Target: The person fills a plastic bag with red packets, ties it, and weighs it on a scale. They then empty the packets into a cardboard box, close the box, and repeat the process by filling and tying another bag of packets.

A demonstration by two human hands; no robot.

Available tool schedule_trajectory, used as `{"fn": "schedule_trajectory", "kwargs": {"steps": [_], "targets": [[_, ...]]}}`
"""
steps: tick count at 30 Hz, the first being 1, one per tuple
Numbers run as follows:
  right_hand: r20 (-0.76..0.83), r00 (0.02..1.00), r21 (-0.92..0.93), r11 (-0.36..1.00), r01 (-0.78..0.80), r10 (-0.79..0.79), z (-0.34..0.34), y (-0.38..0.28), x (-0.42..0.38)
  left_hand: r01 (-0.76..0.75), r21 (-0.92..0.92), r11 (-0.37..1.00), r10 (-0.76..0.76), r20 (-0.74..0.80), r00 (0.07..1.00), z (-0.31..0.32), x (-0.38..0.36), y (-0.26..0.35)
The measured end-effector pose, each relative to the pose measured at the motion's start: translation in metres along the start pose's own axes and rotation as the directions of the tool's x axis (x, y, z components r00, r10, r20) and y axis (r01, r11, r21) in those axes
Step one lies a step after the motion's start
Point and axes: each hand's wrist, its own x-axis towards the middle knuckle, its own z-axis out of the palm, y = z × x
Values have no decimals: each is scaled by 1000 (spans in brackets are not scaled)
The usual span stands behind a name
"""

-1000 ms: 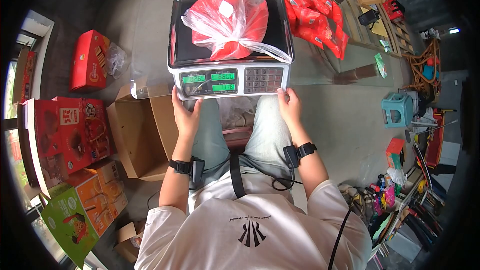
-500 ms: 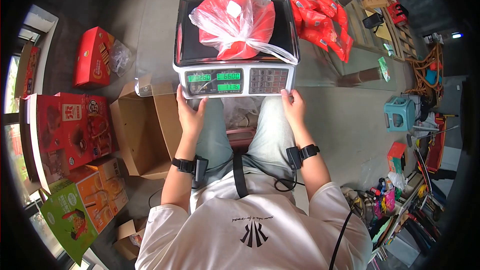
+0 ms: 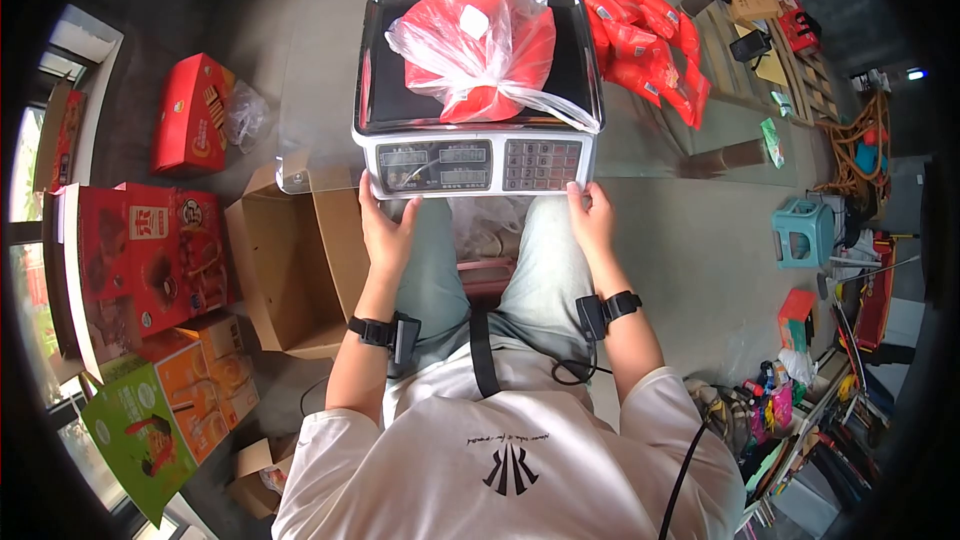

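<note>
A digital weighing scale [image 3: 478,162] stands on a glass table in front of me, its display dark. On its steel pan lies a clear plastic bag of red packets [image 3: 480,52], knotted shut. My left hand [image 3: 386,231] rests against the scale's front left corner. My right hand [image 3: 592,217] touches the front right corner. Both hands have fingers spread along the scale's lower edge. A black band sits on each wrist.
Loose red packets [image 3: 640,25] are heaped behind the scale at right. An open cardboard box [image 3: 285,270] stands on the floor at my left, with red and orange cartons [image 3: 150,260] beyond it. A teal stool [image 3: 803,230] and cluttered shelves are at right.
The scale's green lit numbers have gone dark. My hands stay at its front corners, and the view has shifted slightly.
</note>
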Motion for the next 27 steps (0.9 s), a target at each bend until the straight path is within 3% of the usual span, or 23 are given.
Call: {"fn": "schedule_trajectory", "kwargs": {"steps": [14,17,19,20,22,24,27], "targets": [[40,999,-21,1000,-9,10,-5,1,1,-9,-61,998,10,14,1000,1,0,2],[46,999,-36,999,-13,15,-2,1,0,3,-146,989,6,65,998,-9,4,7],[54,998,-40,999,-22,24,-4,2,1,122,-89,989,-96,251,963,-29,11,17],[61,998,-36,999,-12,15,-5,1,1,-6,93,996,-14,209,978,-32,17,5],[70,998,-24,1000,2,0,-5,2,0,-53,330,942,35,60,998,-54,26,71],[67,997,29,999,41,-43,-4,9,0,-102,204,974,121,-83,989,-58,42,102],[54,997,78,995,57,-61,-3,13,-2,-160,83,984,167,-87,982,-50,67,140]]}}
